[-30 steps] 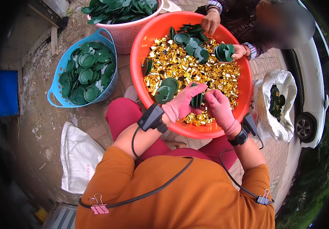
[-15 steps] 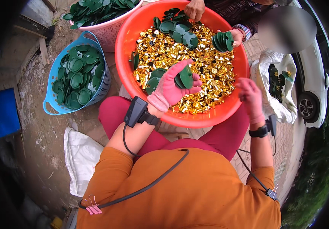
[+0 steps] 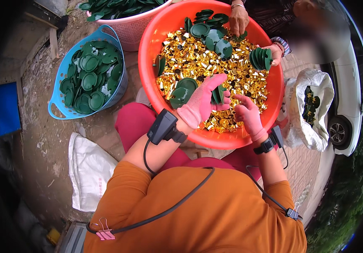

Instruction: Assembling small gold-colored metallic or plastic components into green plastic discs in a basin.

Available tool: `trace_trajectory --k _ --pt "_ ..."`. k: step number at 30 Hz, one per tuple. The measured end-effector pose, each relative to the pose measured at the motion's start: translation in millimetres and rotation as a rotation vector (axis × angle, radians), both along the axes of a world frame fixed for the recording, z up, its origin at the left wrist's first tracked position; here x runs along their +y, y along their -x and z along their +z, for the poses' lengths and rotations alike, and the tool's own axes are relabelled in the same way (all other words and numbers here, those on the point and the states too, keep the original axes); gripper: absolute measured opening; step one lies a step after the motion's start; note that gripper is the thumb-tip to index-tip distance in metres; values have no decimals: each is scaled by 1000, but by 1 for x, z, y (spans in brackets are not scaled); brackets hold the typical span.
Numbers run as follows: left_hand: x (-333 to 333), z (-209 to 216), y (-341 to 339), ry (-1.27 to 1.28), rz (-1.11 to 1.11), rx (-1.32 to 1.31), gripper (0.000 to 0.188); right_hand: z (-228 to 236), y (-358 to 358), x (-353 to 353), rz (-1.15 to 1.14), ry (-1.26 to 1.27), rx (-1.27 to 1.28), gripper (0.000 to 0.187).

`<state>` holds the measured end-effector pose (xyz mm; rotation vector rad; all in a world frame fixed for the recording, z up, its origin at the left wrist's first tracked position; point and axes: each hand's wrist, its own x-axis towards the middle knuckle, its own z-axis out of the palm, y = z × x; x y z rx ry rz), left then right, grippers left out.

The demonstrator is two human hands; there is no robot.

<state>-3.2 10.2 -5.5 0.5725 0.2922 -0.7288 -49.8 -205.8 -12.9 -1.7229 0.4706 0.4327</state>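
A large red tub point(image 3: 148, 63) sits before my knees, filled with small shiny gold pieces point(image 3: 249, 88), some with dark ends. Above it my left hand point(image 3: 202, 101), in a pink glove, holds a few dark green plastic discs point(image 3: 218, 94) stacked on edge between thumb and fingers. My right hand point(image 3: 250, 116), also gloved in pink, is close beside them at the tub's near right side. Its fingers are bent together, and whatever they pinch is too small to make out. More loose green discs point(image 3: 184, 90) rest on the gold pieces next to my left wrist.
Opposite me, another person's hands point(image 3: 239, 19) work in the tub, one holding a row of green discs point(image 3: 260, 58). A blue basket point(image 3: 55, 99) and a pink basket point(image 3: 133, 27) of discs stand left. White sacks point(image 3: 86, 173) lie left and stand right, near a parked car point(image 3: 350, 84).
My right hand has come in from the tub's right rim to beside my left hand. The other person's hand at the far side has shifted among the discs. The view has moved slightly.
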Motion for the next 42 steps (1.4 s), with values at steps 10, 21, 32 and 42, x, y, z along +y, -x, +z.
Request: trace_trajectory --k 10,21,32,42 --pt "-1 14 10 -17 -216 -78 47 54 -2 44 80 -105 -417 25" --pt "12 23 13 18 -201 -116 44 62 -2 44 256 -123 -415 35" --pt "15 18 23 17 -221 -127 40 91 -15 52 982 781 -790 31" --pt "16 16 29 -869 415 -1171 43 82 -6 93 -73 -379 127 11"
